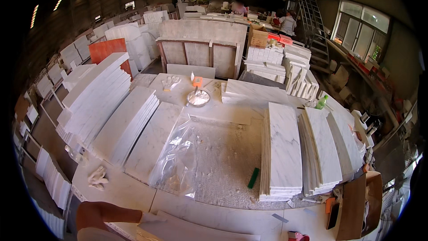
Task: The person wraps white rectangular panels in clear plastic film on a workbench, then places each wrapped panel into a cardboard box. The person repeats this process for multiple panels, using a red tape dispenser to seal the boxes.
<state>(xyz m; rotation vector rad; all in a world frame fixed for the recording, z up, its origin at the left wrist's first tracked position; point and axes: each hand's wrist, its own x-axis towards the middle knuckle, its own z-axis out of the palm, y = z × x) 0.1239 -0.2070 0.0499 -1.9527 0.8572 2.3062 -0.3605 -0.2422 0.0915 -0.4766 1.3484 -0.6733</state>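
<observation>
Handling, it seems, a pale slab nearer than the plastic sheet, the left hand, grip impossible to tell, likely needs steady control next, right hand unseen.

The bottom edge cuts off a long, pale stone slab and a red tape dispenser. The left hand, near the slab's end, is too indistinct to show its grip. A distant co-worker in pink is blurred. An open brown cardboard box partly hides its contents.
</observation>
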